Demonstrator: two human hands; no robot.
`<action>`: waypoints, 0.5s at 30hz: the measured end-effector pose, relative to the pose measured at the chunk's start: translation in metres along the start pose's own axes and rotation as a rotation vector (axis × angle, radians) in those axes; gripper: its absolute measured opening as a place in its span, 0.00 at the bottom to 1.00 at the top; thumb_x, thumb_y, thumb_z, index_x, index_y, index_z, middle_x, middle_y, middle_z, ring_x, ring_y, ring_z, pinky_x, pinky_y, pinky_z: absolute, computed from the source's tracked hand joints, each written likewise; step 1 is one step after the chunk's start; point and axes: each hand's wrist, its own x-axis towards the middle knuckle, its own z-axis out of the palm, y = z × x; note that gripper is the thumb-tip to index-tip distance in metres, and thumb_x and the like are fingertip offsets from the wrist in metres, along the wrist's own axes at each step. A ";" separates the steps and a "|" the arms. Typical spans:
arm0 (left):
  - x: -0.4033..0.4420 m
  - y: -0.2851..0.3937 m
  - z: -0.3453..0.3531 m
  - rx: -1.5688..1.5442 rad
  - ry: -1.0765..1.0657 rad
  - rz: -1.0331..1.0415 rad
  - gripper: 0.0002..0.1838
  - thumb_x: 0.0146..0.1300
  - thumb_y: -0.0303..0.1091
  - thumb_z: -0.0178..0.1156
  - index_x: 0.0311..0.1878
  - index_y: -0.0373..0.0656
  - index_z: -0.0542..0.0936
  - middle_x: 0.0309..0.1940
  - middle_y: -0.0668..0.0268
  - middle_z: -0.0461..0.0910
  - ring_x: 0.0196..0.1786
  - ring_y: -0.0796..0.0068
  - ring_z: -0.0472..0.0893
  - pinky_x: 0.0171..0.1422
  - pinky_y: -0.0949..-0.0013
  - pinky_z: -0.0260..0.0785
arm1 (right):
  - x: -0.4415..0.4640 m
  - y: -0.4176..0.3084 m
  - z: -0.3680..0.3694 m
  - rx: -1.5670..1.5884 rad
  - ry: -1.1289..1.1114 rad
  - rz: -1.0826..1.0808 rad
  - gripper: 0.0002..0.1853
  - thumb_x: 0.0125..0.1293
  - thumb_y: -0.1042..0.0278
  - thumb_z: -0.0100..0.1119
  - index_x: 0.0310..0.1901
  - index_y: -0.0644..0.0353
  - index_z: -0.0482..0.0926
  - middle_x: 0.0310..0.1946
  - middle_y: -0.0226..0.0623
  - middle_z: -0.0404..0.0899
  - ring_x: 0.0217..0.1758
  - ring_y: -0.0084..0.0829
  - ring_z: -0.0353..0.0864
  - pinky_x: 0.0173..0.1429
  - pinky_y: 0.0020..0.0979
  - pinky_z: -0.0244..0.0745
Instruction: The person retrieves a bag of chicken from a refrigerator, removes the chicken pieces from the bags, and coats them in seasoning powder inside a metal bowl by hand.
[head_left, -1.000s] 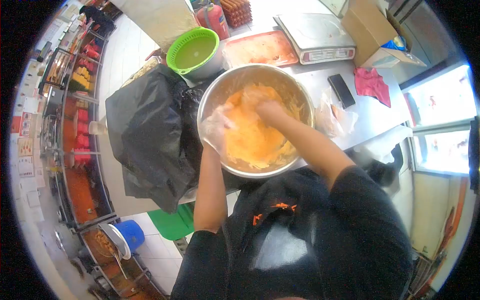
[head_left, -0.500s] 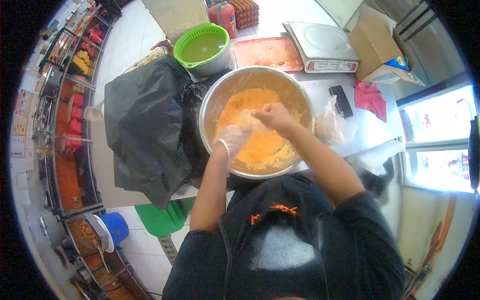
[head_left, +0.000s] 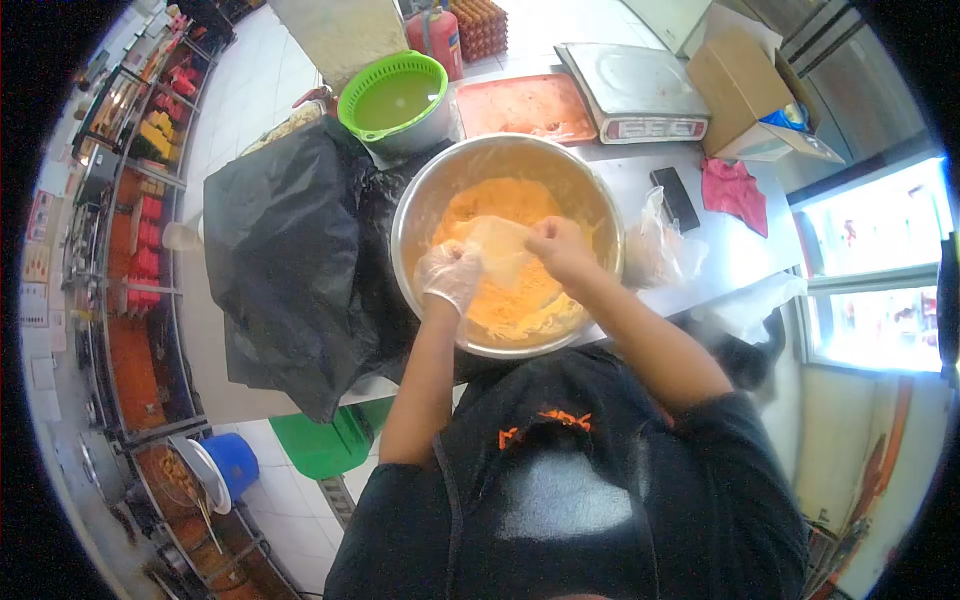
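Note:
A large steel bowl (head_left: 412, 205) holds an orange mixture (head_left: 515, 305) with paler streaks at its lower right. Above the mixture hangs a thin translucent plastic glove (head_left: 502, 245), stretched between my two hands. My left hand (head_left: 450, 272) wears a clear plastic glove and pinches one end of it. My right hand (head_left: 562, 248) is bare, its fingers closed on the other end. Both hands are over the bowl and apart from each other.
A black plastic sheet (head_left: 285, 250) covers the table's left. Behind the bowl are a green basket (head_left: 392, 95), a red tray (head_left: 525, 105) and a scale (head_left: 640, 85). To the right lie a plastic bag (head_left: 665, 245), a phone (head_left: 675, 198), a pink cloth (head_left: 735, 193) and a cardboard box (head_left: 745, 90).
My right hand has come up out of the mixture and drawn back. The translucent glove now shows spread between both hands, and my left hand has closed on it.

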 end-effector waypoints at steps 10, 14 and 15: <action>-0.032 0.012 0.018 0.236 0.042 0.573 0.13 0.63 0.39 0.60 0.33 0.37 0.83 0.26 0.62 0.81 0.29 0.67 0.79 0.34 0.64 0.69 | 0.005 -0.046 0.023 -0.717 -0.319 -0.121 0.10 0.59 0.73 0.59 0.43 0.62 0.81 0.45 0.42 0.80 0.50 0.43 0.79 0.52 0.39 0.75; -0.029 -0.004 0.019 0.599 -0.047 0.694 0.13 0.65 0.40 0.55 0.33 0.40 0.82 0.32 0.53 0.80 0.38 0.49 0.78 0.43 0.54 0.69 | 0.020 -0.015 0.039 0.549 -0.256 0.092 0.09 0.69 0.70 0.53 0.45 0.61 0.82 0.39 0.36 0.82 0.45 0.35 0.82 0.47 0.38 0.78; -0.033 -0.001 0.020 0.599 -0.043 0.700 0.13 0.65 0.40 0.55 0.33 0.40 0.82 0.32 0.53 0.80 0.38 0.49 0.78 0.43 0.54 0.69 | 0.021 -0.016 0.041 0.772 -0.261 0.176 0.09 0.70 0.69 0.53 0.47 0.59 0.81 0.40 0.33 0.82 0.44 0.31 0.82 0.46 0.35 0.78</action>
